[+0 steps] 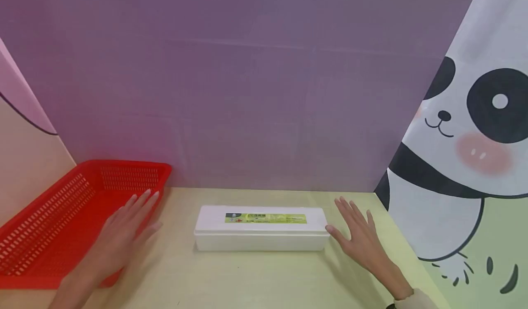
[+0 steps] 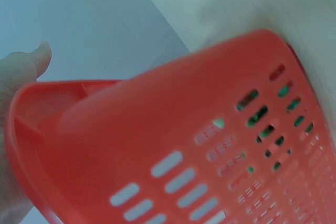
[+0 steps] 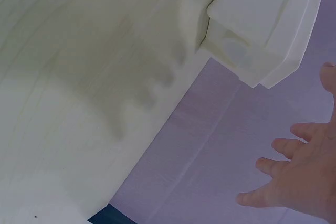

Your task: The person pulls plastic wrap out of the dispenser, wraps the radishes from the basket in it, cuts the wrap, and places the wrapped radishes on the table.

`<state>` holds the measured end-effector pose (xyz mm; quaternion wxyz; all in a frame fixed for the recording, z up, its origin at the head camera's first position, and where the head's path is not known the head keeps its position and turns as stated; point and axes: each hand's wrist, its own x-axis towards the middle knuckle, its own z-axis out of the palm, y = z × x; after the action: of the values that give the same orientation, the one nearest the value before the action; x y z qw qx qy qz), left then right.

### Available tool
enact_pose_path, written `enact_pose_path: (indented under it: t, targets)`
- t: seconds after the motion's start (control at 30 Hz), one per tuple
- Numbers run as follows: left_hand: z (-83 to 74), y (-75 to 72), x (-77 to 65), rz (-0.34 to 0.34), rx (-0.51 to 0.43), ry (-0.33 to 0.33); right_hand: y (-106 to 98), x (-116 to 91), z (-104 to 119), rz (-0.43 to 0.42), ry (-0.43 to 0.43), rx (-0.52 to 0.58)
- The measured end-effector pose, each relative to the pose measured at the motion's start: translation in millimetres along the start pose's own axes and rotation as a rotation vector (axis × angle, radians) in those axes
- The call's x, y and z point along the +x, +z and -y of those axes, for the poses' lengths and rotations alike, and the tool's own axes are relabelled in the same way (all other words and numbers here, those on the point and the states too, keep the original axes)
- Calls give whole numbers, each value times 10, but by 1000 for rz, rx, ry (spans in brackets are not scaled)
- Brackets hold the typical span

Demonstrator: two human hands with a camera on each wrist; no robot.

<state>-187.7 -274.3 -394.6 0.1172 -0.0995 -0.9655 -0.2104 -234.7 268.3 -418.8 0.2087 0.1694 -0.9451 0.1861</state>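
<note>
A long white lidded box [image 1: 261,241] with a yellow-green label on top lies on the table in the head view. My right hand [image 1: 363,242], fingers spread, hovers by its right end; the right wrist view shows a gap between the hand [image 3: 299,166] and the box [image 3: 262,24]. To the left, my left hand [image 1: 119,235] is held with extended fingers over the right side of a red plastic basket [image 1: 132,163]. In the left wrist view the basket wall [image 2: 157,108] hides most of that hand, leaving the thumb [image 2: 41,60] visible. Neither hand holds anything.
The pale wooden table [image 1: 231,281] meets a purple backdrop [image 1: 247,93] behind the box. A panel with a panda drawing [image 1: 445,226] stands along the right edge. On the left is a peach-coloured panel [image 1: 29,153] beside the basket.
</note>
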Motion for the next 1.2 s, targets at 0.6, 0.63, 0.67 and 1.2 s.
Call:
enact_pose_path:
  t: [0.6,0.63,0.67,1.2]
  targets:
    - [-185,68,77,-3,3,100,48,35,93,27,-19,29]
    - [-189,76,81,0,1,98,50,35,97,28,-20,27]
    - [-192,85,82,3,-2,94,54,34,99,33,-21,27]
    - [-261,256,136,-36,28,164,88,20,133,66,-40,35]
